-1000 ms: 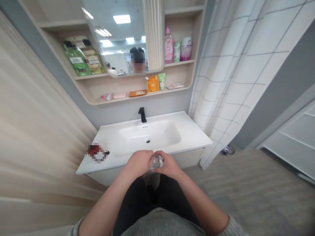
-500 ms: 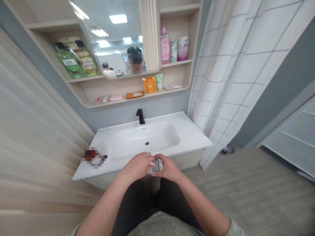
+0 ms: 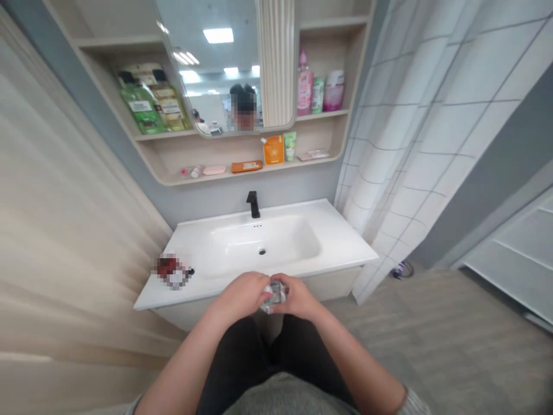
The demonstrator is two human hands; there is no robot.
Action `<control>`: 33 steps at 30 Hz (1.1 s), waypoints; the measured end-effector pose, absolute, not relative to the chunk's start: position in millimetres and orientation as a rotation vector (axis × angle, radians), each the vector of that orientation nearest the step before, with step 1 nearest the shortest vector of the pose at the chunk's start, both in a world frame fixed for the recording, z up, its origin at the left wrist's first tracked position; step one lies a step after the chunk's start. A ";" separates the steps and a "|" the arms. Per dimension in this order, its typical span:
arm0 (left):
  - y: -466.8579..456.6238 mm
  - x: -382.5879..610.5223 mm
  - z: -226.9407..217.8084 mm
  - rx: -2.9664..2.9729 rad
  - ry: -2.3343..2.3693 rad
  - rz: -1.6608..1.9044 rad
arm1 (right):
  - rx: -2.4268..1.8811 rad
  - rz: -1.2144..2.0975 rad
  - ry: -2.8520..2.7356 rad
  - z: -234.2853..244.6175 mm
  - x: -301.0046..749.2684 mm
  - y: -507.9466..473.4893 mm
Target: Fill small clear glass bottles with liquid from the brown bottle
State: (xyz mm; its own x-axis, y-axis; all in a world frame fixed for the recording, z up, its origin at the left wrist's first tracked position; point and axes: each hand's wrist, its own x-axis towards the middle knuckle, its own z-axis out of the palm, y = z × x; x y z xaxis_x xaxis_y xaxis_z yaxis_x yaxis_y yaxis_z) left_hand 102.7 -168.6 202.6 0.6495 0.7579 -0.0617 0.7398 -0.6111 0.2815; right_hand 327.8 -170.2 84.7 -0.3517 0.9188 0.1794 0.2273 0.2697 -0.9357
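Both my hands meet in front of the white basin's near edge, pressing a crumpled, clear plastic packet [image 3: 275,296] between them. My left hand [image 3: 239,297] covers its left side, and my right hand [image 3: 297,298] curls around its right side. Much of the packet is hidden by my fingers, and I cannot tell what is inside it. The white sink [image 3: 263,242] lies just beyond my hands, with a black faucet [image 3: 253,204] at its back.
A pixelated red-and-white item [image 3: 171,271] lies on the sink's left counter. Above the sink, shelves [image 3: 242,173] hold bottles and packets beside a mirror [image 3: 224,69]. A checked shower curtain [image 3: 401,144] hangs right, a pale panel [image 3: 78,230] stands left.
The clear packet looks more crumpled and compact between my hands. The whole scene has shifted slightly in view as my head moved.
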 end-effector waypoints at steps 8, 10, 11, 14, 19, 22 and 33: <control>-160.7 87.1 182.1 2.529 1.205 0.434 | -1.080 1.122 -1.644 72.6 331.0 -159.6; -146.8 73.1 165.4 2.467 1.321 0.610 | -1.160 1.022 -1.558 68.5 339.7 -150.1; -138.2 64.8 154.6 2.444 1.414 0.666 | -1.201 0.951 -1.516 66.2 346.4 -144.1; -110.5 39.4 116.6 2.403 1.715 0.720 | -1.296 0.717 -1.390 59.5 375.6 -123.2; -76.5 15.3 60.0 2.355 1.943 0.615 | -1.466 0.442 -1.179 53.8 439.2 -88.6; -66.4 12.6 40.7 2.335 1.970 0.551 | -1.630 0.253 -1.065 56.0 477.3 -67.6; -62.0 16.7 32.8 2.241 2.047 0.437 | -1.965 0.165 -0.897 52.9 554.3 17.4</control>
